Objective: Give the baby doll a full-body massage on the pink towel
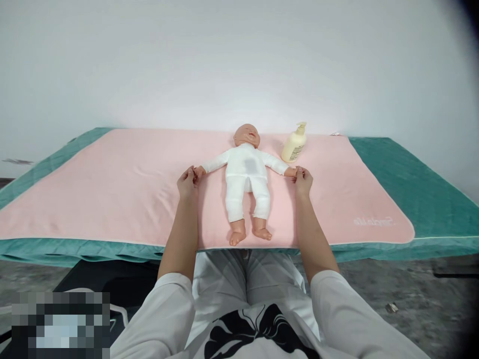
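A baby doll (247,164) in a white long-sleeved outfit lies on its back on a pink mat (149,189), its head toward the wall and its bare feet toward me. Both of its arms are stretched out sideways. My left hand (186,182) is closed on the doll's hand at the left of the view. On the other side, my right hand (303,180) pinches the doll's other hand. A cream pump bottle (294,145) stands on the mat just beyond my right hand, to the right of the doll's head.
The pink mat lies over a green cover (415,184) that shows at both sides and along the front edge. A pale wall (239,65) rises behind. At the lower left is a black object (108,276), partly pixelated.
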`<state>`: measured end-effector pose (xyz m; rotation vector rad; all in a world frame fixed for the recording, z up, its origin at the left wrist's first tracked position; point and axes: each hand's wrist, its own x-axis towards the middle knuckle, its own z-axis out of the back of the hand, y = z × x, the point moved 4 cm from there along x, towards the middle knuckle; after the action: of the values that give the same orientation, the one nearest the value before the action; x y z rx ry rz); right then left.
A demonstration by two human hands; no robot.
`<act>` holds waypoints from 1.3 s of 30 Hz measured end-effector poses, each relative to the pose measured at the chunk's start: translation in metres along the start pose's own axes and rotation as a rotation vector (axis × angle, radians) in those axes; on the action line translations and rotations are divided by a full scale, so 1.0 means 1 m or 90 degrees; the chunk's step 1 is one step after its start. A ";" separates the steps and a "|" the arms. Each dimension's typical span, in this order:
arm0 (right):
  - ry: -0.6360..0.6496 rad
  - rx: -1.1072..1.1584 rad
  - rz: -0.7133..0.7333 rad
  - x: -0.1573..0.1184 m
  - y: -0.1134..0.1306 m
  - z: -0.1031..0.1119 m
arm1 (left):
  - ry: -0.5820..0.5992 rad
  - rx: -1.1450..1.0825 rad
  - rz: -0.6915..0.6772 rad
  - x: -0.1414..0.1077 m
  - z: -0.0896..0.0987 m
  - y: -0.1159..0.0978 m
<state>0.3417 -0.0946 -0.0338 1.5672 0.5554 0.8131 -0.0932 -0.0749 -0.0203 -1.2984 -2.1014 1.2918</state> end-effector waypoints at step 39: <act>0.053 0.114 -0.108 0.000 -0.005 -0.002 | -0.013 -0.024 0.002 0.001 0.001 0.000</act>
<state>0.3407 -0.0926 -0.0391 1.6289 0.8289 0.7170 -0.0943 -0.0742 -0.0207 -1.3104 -2.1487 1.2770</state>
